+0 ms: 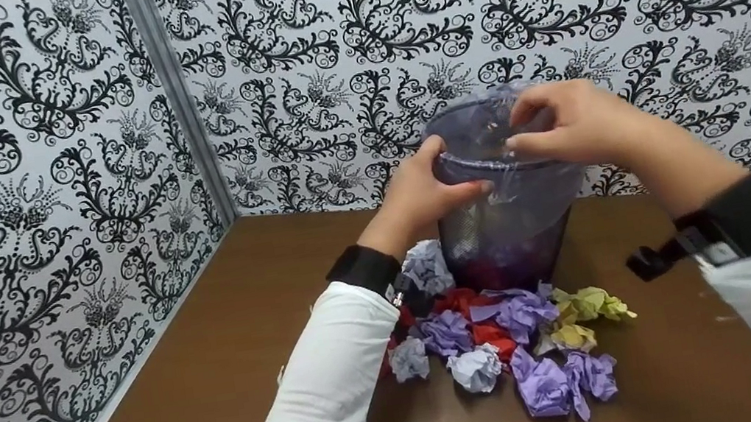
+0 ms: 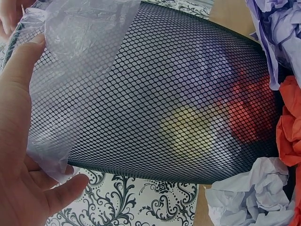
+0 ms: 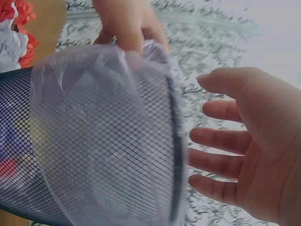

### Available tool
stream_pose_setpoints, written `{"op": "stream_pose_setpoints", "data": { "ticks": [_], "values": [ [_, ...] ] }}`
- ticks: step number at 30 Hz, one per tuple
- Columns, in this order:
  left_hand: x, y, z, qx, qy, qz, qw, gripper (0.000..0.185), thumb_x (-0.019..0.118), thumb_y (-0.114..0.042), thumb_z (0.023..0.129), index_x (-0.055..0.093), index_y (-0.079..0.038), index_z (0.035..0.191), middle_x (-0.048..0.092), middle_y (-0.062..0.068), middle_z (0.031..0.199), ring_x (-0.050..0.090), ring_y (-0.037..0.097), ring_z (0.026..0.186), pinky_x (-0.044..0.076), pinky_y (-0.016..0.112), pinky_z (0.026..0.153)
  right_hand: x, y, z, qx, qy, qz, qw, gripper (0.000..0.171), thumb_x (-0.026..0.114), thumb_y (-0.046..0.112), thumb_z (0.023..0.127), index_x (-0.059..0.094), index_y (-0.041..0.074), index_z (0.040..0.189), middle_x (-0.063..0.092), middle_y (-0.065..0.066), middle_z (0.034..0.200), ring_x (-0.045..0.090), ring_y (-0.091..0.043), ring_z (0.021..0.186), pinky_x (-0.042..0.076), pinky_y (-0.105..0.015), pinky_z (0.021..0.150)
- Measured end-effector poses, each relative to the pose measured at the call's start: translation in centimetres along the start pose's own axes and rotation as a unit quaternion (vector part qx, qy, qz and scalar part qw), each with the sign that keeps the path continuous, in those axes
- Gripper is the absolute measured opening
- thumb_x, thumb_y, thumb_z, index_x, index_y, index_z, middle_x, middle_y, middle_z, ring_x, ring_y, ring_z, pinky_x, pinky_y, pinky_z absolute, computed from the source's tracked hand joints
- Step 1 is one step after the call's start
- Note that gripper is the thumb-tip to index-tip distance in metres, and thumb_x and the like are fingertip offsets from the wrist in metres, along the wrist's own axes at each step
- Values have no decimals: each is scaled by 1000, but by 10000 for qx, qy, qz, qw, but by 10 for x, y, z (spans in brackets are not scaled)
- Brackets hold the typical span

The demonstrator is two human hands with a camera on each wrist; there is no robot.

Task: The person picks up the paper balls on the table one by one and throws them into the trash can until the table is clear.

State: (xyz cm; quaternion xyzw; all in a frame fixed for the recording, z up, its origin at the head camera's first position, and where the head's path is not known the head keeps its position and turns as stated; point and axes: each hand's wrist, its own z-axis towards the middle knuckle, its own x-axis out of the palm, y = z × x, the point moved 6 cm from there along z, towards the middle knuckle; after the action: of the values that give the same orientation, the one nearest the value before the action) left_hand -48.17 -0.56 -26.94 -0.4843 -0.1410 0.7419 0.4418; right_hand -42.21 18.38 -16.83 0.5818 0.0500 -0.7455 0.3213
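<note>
A black mesh wastebasket (image 1: 465, 238) stands upright, its upper part covered by a thin clear plastic bag (image 3: 94, 99) folded over the rim. My left hand (image 1: 414, 194) grips the near left of the bagged rim, its thumb (image 2: 26, 54) lying across the plastic outside. Over the right side of the opening is my right hand (image 1: 582, 120). In the right wrist view its fingers (image 3: 221, 141) are spread, slightly bent and apart from the rim, with nothing held. Through the mesh show blurred yellow, red and purple shapes (image 2: 188, 132).
Several crumpled paper balls lie round the basket's foot: purple (image 1: 543, 387), white (image 1: 475, 369), red (image 1: 493, 338) and yellow (image 1: 590, 304). They sit on a brown table (image 1: 218, 353). Patterned panels (image 1: 292, 52) rise behind and at the left.
</note>
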Motion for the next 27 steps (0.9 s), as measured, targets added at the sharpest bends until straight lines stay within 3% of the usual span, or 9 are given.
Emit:
{"op": "stream_pose_setpoints", "data": {
  "ticks": [3,8,12,16,21,27],
  "values": [
    [0,-1,1,-29,9,85,10000,68,81,-70,56,50,-30,103,63,-6,91,62,14,84,52,31,70,-10,2,-19,-267,-288,-59,9992,41,67,50,88,63,15,109,67,-3,101,64,-21,90,56,-41,76],
    [0,0,1,-69,-13,42,10000,67,82,-69,57,50,-30,102,63,-6,91,61,13,84,53,31,71,-19,-3,-53,-698,-864,-243,9935,30,68,40,90,64,14,104,63,2,89,58,-13,76,53,-26,62],
    [2,2,1,-128,18,-85,9999,67,83,-68,56,51,-30,102,63,-5,92,62,13,85,53,31,71,-13,-20,-78,-558,-942,-37,9940,23,71,33,89,65,15,103,62,4,83,56,-12,70,50,-22,56],
    [2,2,1,-156,18,-91,9998,69,82,-70,54,51,-31,102,63,-6,92,62,13,85,53,30,71,5,-37,-98,-449,-671,260,9964,22,73,29,88,64,22,106,63,5,83,58,-12,71,51,-23,58],
    [1,2,1,-154,-11,-133,9998,70,81,-72,53,50,-32,102,64,-7,90,62,12,84,52,30,72,47,-61,-113,-269,139,652,9974,30,71,34,88,61,26,115,65,6,92,62,-12,79,54,-25,68],
    [2,1,0,-100,13,-267,9996,70,83,-69,54,51,-32,104,65,-7,91,63,12,84,53,29,70,94,-92,-119,80,655,939,9934,40,73,38,86,61,20,120,65,3,99,63,-15,87,55,-27,73]
  ]
}}
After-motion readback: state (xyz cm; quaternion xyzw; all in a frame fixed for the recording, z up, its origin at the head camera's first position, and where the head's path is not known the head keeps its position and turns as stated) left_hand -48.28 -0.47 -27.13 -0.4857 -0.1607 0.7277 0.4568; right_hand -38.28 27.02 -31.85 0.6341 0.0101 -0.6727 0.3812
